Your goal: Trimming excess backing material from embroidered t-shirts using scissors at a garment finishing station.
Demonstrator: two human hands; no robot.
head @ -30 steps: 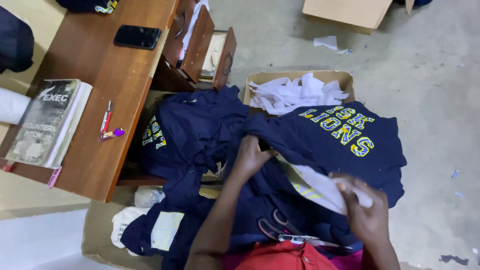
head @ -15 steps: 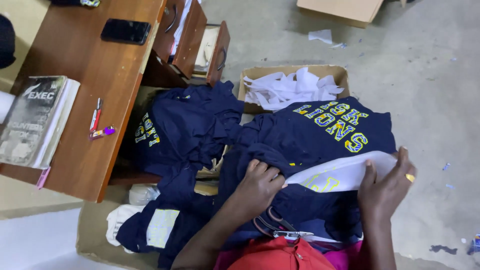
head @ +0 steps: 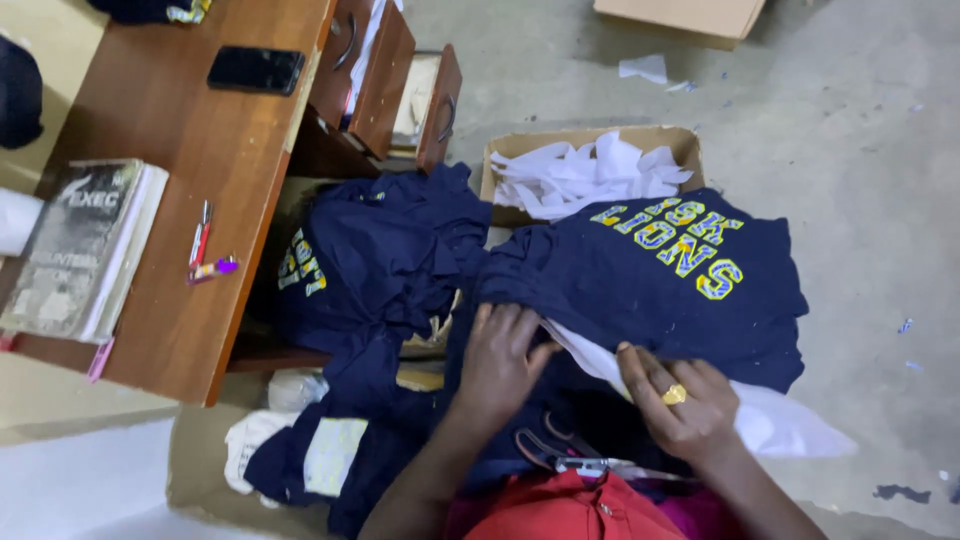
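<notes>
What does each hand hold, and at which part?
Both hands are on the navy shirt, at its lower edge. The left hand presses the cloth; the right hand pinches the white sheet tucked inside.

Garment workshop; shirt piles (head: 640, 270); concrete floor (head: 860, 150).

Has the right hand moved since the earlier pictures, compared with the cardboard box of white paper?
Yes. The right hand has moved left, toward the left hand, and now grips the white sheet below the cardboard box.
</notes>
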